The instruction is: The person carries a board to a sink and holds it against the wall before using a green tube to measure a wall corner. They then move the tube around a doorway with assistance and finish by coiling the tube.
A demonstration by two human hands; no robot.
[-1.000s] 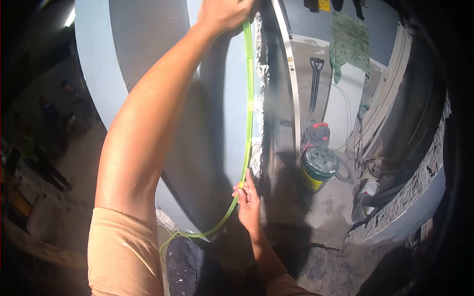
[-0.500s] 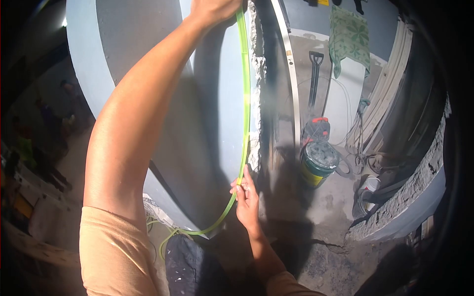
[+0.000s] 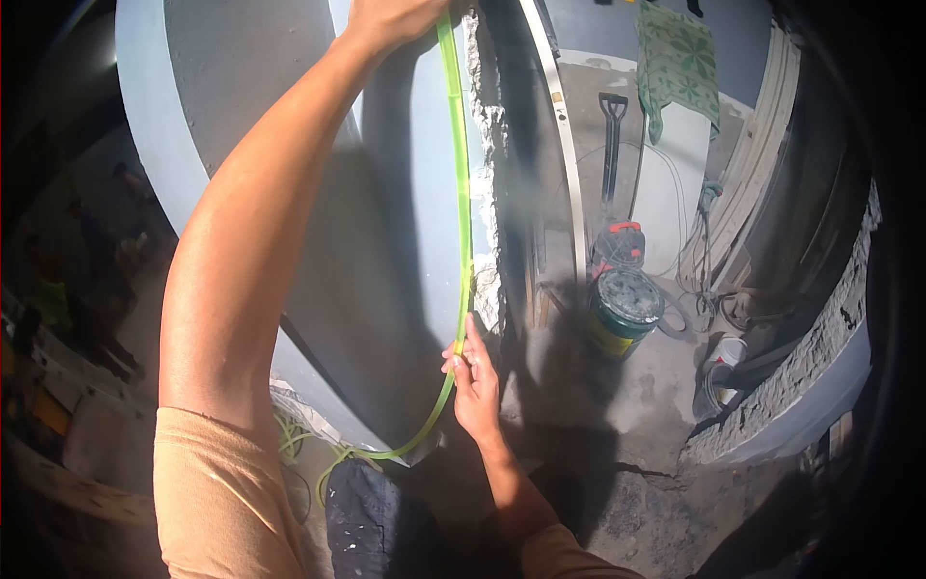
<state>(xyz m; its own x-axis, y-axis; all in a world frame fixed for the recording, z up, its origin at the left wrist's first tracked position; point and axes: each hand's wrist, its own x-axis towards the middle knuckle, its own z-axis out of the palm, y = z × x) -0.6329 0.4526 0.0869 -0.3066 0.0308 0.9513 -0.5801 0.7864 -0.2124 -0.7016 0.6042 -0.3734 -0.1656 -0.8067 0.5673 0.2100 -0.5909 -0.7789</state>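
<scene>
A bright green, see-through hose [image 3: 462, 193] runs down along the broken edge of a pale blue wall [image 3: 415, 193]. My left hand [image 3: 400, 17] is raised at the top of the view, closed at the hose's upper part; its fingertips are partly hidden and cut off by the frame. Lower down, my right hand [image 3: 475, 391] pinches the same hose between thumb and fingers, close to the wall edge. Below that hand the hose curves left to loose coils [image 3: 294, 439] near the floor.
Rough broken plaster [image 3: 489, 164] lines the wall edge. Right of it stand a white strip [image 3: 564, 125], a shovel handle [image 3: 612, 145], a dark green bucket [image 3: 627, 304] and a green patterned cloth [image 3: 678, 68]. Another broken wall [image 3: 801, 396] rises at right. People appear dimly at far left.
The view has shifted slightly, so the wall, hose and both hands sit a little farther left. Both hands keep their places on the hose.
</scene>
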